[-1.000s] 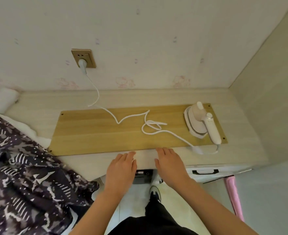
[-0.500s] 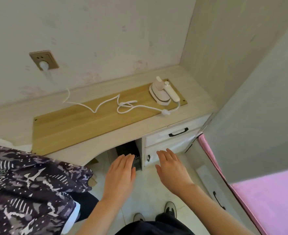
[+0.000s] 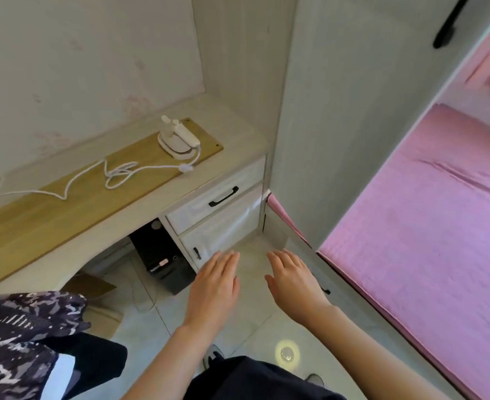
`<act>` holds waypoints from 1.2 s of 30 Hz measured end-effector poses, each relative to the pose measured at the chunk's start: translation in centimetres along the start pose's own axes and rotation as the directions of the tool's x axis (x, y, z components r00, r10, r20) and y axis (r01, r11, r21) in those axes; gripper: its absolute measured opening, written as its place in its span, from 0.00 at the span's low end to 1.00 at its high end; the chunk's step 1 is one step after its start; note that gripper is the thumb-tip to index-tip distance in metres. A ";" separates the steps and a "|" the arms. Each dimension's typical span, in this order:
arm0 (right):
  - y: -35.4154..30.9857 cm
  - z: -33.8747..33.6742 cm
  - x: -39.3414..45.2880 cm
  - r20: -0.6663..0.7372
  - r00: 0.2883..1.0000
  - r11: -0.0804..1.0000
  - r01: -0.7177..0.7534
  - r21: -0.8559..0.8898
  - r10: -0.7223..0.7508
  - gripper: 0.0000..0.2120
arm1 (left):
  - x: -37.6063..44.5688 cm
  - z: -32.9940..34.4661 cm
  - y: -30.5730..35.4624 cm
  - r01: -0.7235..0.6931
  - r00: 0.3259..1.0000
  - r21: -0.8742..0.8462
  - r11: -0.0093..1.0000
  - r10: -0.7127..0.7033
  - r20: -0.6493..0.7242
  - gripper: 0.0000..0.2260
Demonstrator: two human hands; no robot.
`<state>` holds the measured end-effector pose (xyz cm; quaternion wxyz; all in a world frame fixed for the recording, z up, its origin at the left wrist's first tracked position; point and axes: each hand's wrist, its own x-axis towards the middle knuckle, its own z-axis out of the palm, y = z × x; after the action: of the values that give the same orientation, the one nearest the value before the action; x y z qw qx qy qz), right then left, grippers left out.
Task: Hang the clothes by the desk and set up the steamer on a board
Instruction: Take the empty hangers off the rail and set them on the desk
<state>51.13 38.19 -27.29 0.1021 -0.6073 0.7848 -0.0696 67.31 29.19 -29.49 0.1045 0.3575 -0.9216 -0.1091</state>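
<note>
1. Hand state: the left hand (image 3: 213, 280) and the right hand (image 3: 291, 277) are both flat, fingers straight and lightly spread, palms down over the floor, holding nothing.
2. Steamer location: the white steamer (image 3: 177, 138) stands on the far right end of the wooden board (image 3: 36, 215), which lies on the table (image 3: 232, 131). Its cord (image 3: 116, 176) trails left across the board in loose loops.
3. Clothes location: a dark patterned garment (image 3: 21, 336) lies at the near left, not yet hung.
4. Judged next step: grip the garment with both hands at the shoulders.
5. Keep fabric clear of the cord to avoid dragging the steamer off.
</note>
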 end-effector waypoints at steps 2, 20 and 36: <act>2.6 -0.4 -2.2 0.010 1.000 1.000 -0.021 0.011 0.020 0.25 | 0.0 1.1 3.3 -0.012 1.000 -0.014 1.000 0.012 0.020 0.22; 24.1 -4.3 -15.0 -0.071 0.971 0.974 -0.225 0.041 0.227 0.17 | 4.9 8.7 27.5 -0.150 0.984 -0.139 0.979 0.161 0.076 0.17; 37.6 -10.0 -4.0 -0.164 0.956 0.968 -0.251 -0.029 0.243 0.20 | 23.0 12.2 34.5 -0.207 0.976 -0.168 0.964 0.214 0.025 0.18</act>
<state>14.32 51.45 -26.07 0.0317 -0.4995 0.8615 -0.0853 25.45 39.88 -28.95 0.1247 0.2452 -0.9442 -0.1810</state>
